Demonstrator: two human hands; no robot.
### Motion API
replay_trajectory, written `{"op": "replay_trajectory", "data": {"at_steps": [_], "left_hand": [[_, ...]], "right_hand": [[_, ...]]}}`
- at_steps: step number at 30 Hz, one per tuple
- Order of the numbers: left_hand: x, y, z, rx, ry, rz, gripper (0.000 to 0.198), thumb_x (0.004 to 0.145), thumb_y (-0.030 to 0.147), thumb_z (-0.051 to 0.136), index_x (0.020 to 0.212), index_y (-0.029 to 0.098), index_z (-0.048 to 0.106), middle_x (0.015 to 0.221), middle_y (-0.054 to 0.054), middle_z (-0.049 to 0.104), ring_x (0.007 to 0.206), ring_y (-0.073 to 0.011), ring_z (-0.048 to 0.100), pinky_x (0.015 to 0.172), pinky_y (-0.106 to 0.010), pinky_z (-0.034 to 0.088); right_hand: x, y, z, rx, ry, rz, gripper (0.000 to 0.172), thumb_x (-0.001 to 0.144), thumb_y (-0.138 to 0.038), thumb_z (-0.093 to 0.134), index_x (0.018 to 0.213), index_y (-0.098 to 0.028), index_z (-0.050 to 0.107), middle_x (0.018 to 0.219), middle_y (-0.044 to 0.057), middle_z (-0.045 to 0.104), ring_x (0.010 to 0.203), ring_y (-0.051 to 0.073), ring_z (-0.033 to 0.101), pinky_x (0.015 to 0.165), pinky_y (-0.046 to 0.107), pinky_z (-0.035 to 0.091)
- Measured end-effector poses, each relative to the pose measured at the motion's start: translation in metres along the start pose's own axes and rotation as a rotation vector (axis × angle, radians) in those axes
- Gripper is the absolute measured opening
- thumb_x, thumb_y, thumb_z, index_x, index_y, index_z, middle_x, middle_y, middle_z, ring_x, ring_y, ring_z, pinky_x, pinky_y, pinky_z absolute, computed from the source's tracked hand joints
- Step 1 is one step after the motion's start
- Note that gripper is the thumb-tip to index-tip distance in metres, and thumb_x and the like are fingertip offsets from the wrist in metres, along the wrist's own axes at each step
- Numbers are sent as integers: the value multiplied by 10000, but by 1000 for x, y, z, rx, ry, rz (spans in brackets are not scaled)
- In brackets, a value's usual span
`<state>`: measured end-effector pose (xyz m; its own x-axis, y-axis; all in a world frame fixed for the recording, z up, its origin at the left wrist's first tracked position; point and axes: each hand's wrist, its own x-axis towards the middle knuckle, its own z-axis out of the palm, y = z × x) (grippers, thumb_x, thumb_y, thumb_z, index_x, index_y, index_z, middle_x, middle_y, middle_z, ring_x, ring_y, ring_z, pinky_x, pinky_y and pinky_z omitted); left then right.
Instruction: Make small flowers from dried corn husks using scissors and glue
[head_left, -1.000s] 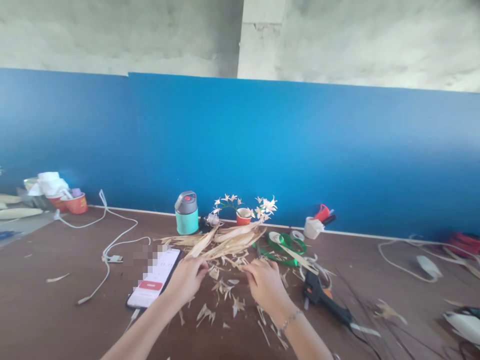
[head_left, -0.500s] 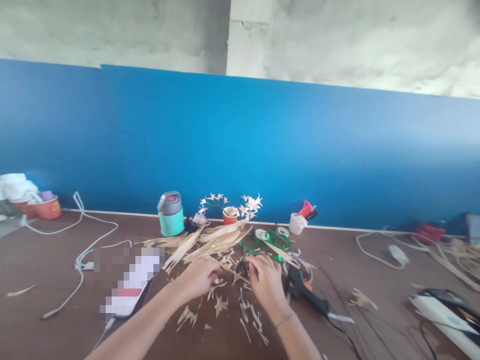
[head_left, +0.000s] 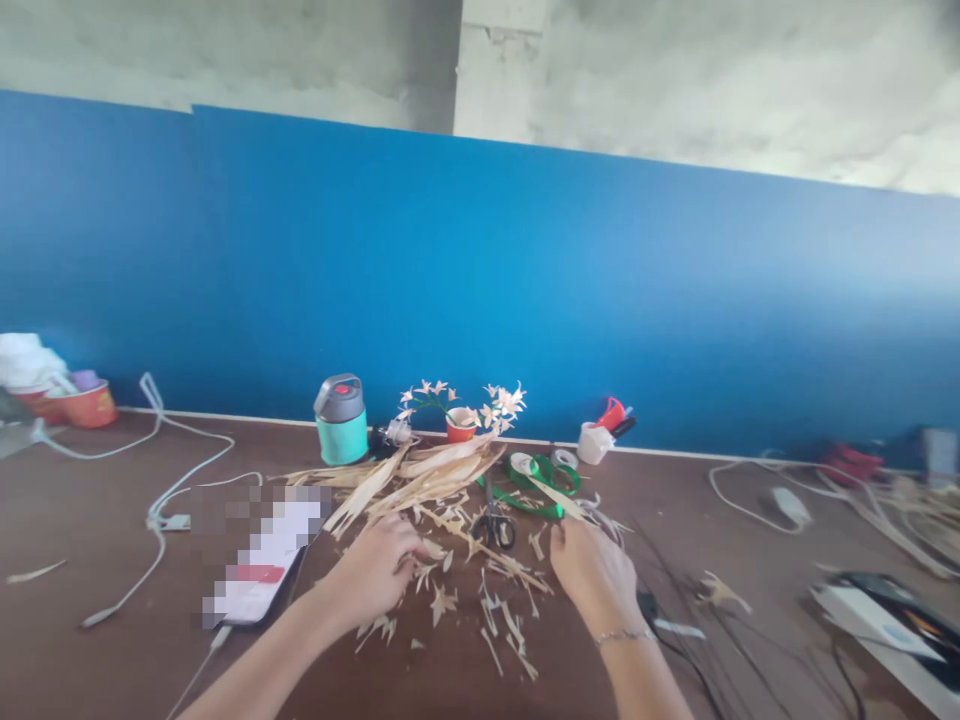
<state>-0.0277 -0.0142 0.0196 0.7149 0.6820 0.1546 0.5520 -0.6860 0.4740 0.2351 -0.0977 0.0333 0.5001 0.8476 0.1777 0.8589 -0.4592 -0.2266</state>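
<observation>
My left hand [head_left: 382, 568] rests low over the table with its fingers curled and closed. A small pale husk piece [head_left: 433, 550] shows at its fingertips; whether it is gripped is unclear. My right hand [head_left: 596, 568] lies over the black glue gun, hiding nearly all of it; only a dark end [head_left: 646, 605] shows by the wrist. The right fingers bend down out of sight. Between the hands lie black-handled scissors [head_left: 495, 530] among husk scraps [head_left: 514, 570]. A star-shaped husk flower [head_left: 442, 603] lies nearer me. Long dried husks [head_left: 442, 475] are heaped beyond.
Behind the husks stand a red cup [head_left: 460, 432] with pale flowers [head_left: 504, 405] beside it, and a turquoise flask [head_left: 343, 430]. Green ribbon [head_left: 566, 482] and a white cup [head_left: 594, 443] sit right of them. A phone [head_left: 262, 575] with a cable is at left.
My right hand has left the scissors and moved right, onto the glue gun. The scissors now lie uncovered. My left hand has drawn slightly toward me, still curled.
</observation>
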Motion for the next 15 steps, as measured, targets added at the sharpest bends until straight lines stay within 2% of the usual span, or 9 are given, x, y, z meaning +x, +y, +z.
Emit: {"op": "replay_trajectory", "data": {"at_steps": [3,5,7,9,11,15], "left_hand": [[-4,1,-3,-19,-19,-20,314,717,62,465,850,234,690,860,-28,671,897,-202,564,851,-343,396],[-5,-1,-1,-21,-26,7,303,695,70,503,868,243,682,891,-26,665,920,-210,551,854,-347,390],[-5,-4,2,-38,-21,29,281,697,105,558,915,247,665,958,-31,651,959,-218,538,867,-354,381],[-5,-6,6,-39,-18,39,187,738,151,572,876,244,657,936,-28,650,959,-220,535,874,-364,370],[-4,-7,8,-32,-25,45,104,784,193,559,807,237,650,883,-24,650,931,-217,539,856,-365,371],[-3,-9,8,-20,-20,46,133,809,200,544,720,220,641,819,-23,645,889,-208,544,810,-345,381]], "right_hand": [[2,-10,-8,-94,-167,121,314,846,-246,366,843,-176,672,859,154,691,775,282,657,635,366,445],[3,-13,-12,-75,-126,124,312,854,-239,358,942,-201,655,908,119,691,837,262,644,668,342,444],[7,-12,-12,-75,-4,112,301,847,-234,386,1024,-214,629,953,97,683,899,244,619,714,318,435],[14,-8,-9,-128,78,89,278,822,-229,439,1017,-200,635,988,102,668,953,244,586,755,307,418],[24,-6,-6,-200,63,76,252,798,-239,480,973,-190,654,991,115,658,974,260,565,758,317,407],[48,-6,2,-296,-19,62,231,760,-196,517,923,-153,675,1006,154,646,985,279,554,758,349,383]]}}
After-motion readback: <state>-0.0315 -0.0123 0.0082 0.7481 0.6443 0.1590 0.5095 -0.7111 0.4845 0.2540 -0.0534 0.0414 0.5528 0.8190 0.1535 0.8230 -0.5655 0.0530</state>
